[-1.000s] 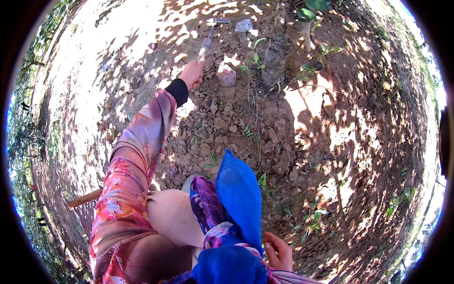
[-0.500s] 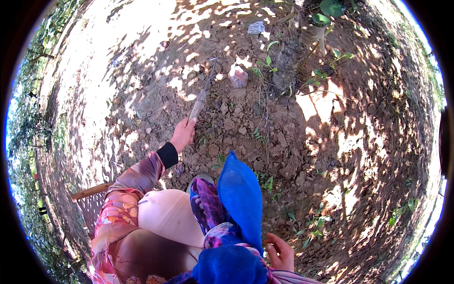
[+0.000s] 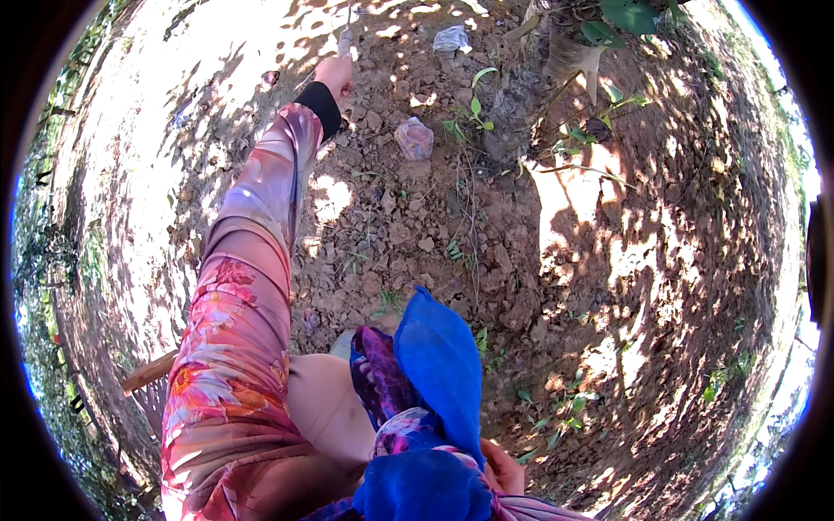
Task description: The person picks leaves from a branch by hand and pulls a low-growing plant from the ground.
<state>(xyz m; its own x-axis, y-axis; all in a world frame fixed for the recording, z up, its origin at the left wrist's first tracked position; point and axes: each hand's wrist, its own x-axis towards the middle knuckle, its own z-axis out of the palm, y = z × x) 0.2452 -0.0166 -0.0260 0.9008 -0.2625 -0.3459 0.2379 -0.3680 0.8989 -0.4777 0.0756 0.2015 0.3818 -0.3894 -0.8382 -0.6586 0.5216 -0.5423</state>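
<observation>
Stretched far forward, my left hand (image 3: 335, 76) is closed round the handle of a slim hand tool (image 3: 346, 40). Its thin metal part points away from me and runs to the upper edge of the view, so its tip is hardly seen. Under the hand lies brown, crumbly soil (image 3: 408, 217). A reddish crumpled packet (image 3: 413, 139) rests on the ground right of my left wrist. Low down near my body is my right hand (image 3: 504, 469), partly covered by blue cloth (image 3: 439, 365); its fingers are hidden.
A tree trunk (image 3: 512, 104) with leafy shoots stands at the upper right. Left of it lies a pale crumpled wrapper (image 3: 451, 38). Small green weeds (image 3: 569, 408) grow at the lower right. A wooden bar (image 3: 149, 372) shows beside my left sleeve.
My left hand has reached farther forward and slightly left with the tool, whose tip has left the view. My right hand has slipped further behind the blue cloth.
</observation>
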